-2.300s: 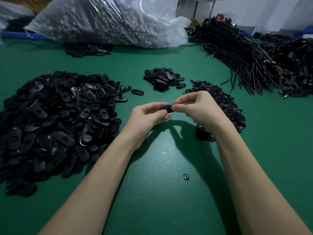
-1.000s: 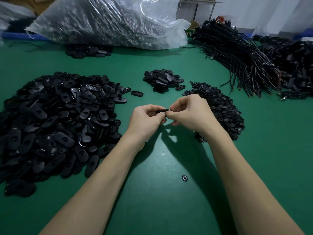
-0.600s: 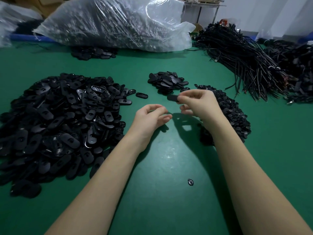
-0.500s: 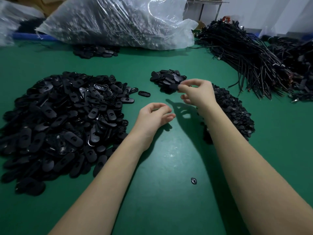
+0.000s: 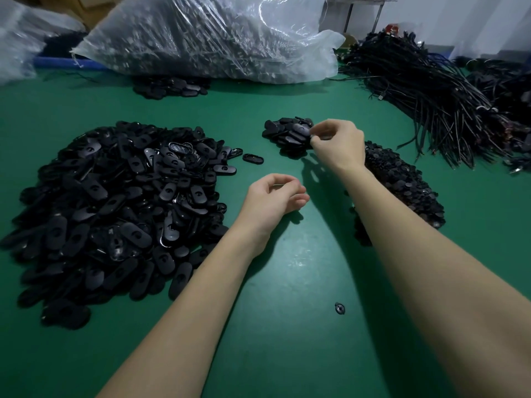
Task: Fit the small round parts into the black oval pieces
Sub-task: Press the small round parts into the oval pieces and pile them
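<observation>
A big heap of black oval pieces (image 5: 115,202) covers the left of the green table (image 5: 287,268). A heap of small round parts (image 5: 402,182) lies on the right, partly behind my right forearm. My right hand (image 5: 337,140) is stretched to the small pile of oval pieces (image 5: 287,133) in the middle and pinches a black oval piece at that pile's right edge. My left hand (image 5: 273,198) rests on the table with loosely curled fingers and holds nothing. One round part (image 5: 339,308) lies alone near the front.
A large clear plastic bag (image 5: 215,38) of parts fills the back. Bundles of black cables (image 5: 431,90) lie at the back right. Another small dark pile (image 5: 169,87) sits before the bag. A single oval ring (image 5: 253,158) lies beside the big heap.
Both hands held one oval piece together. Then my right hand carried it away forward to the small middle pile, while my left hand let go and stayed put.
</observation>
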